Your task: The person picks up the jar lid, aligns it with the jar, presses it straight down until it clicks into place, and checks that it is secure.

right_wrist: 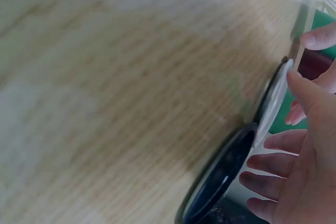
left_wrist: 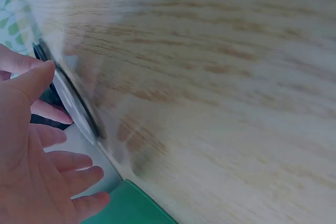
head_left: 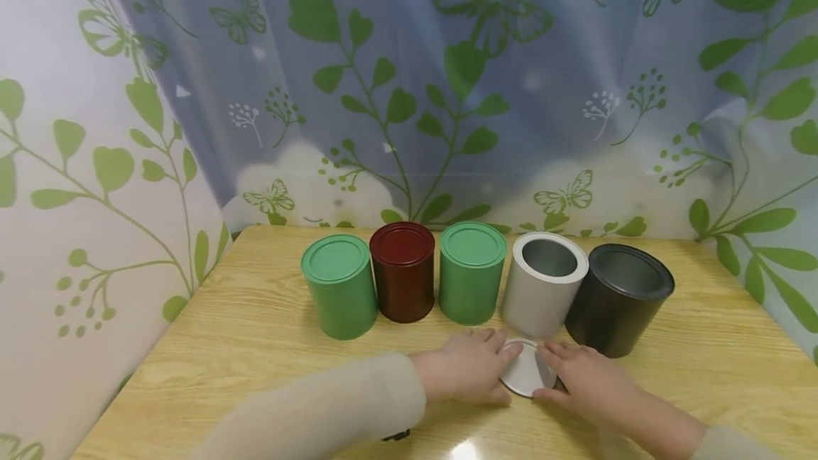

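Note:
A round white lid (head_left: 527, 372) lies on the table between my two hands, in front of the white can (head_left: 537, 304). From the left, my left hand (head_left: 469, 368) reaches to its rim, fingers loosely extended. My right hand (head_left: 591, 382) comes to the opposite side in the same way, its thumb close to the near rim. In the right wrist view, a black lid (right_wrist: 220, 174) lies beside the white lid (right_wrist: 273, 103) and partly overlaps it; my right hand mostly hides it in the head view. The white can and the black can (head_left: 607, 318) have open tops.
Behind my left hand stand a green can (head_left: 341, 304), a dark red can (head_left: 404, 282) and another green can (head_left: 471, 289), all with lids on. The cans form a row on the wooden table (head_left: 255, 346). A patterned curtain (head_left: 409, 91) hangs behind.

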A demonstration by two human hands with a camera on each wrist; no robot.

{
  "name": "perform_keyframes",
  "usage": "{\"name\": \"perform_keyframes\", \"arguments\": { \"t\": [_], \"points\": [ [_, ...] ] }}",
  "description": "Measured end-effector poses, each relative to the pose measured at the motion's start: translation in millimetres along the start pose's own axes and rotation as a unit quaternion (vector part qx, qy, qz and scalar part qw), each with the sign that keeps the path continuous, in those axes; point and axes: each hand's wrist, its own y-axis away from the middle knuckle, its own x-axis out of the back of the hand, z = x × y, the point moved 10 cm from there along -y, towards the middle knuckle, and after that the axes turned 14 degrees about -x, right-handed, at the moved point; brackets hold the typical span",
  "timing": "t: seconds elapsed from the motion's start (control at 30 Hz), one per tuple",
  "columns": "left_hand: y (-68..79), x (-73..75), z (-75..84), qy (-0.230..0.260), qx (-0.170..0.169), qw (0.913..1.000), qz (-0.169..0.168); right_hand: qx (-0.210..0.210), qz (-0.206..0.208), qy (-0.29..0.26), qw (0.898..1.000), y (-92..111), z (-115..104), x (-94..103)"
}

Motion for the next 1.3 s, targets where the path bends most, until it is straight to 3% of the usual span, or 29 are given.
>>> {"name": "perform_keyframes", "arguments": {
  "t": [0.17, 0.4, 0.63, 0.8, 1.1, 1.3],
  "points": [
    [-3.9, -6.5, 0.7, 0.006, 0.007, 0.9999, -0.013, 0.015, 0.003, -0.003, 1.0, 1, -5, -5.9],
    [-6.7, -11.4, 2.2, 0.02, -0.009, 0.9994, -0.025, 0.029, 0.029, 0.006, 0.999, 0, -11, -5.5],
    [-6.9, -14.9, 2.6, -0.003, -0.014, 0.9991, -0.039, 0.033, 0.001, -0.038, 0.999, 0, -17, -9.5],
    [-6.9, -16.5, 6.7, -0.02, -0.046, 0.9978, -0.043, 0.053, -0.004, -0.046, 0.998, 1, -22, -10.6],
    [-0.1, -16.2, 5.3, -0.011, -0.083, 0.9964, -0.008, 0.061, -0.009, -0.076, 0.995, 4, -24, -9.3],
    [13.3, 0.1, 6.6, -0.051, -0.108, 0.9919, 0.044, 0.069, 0.007, -0.07, 0.995, 7, -33, 3.8]
  ]
}}
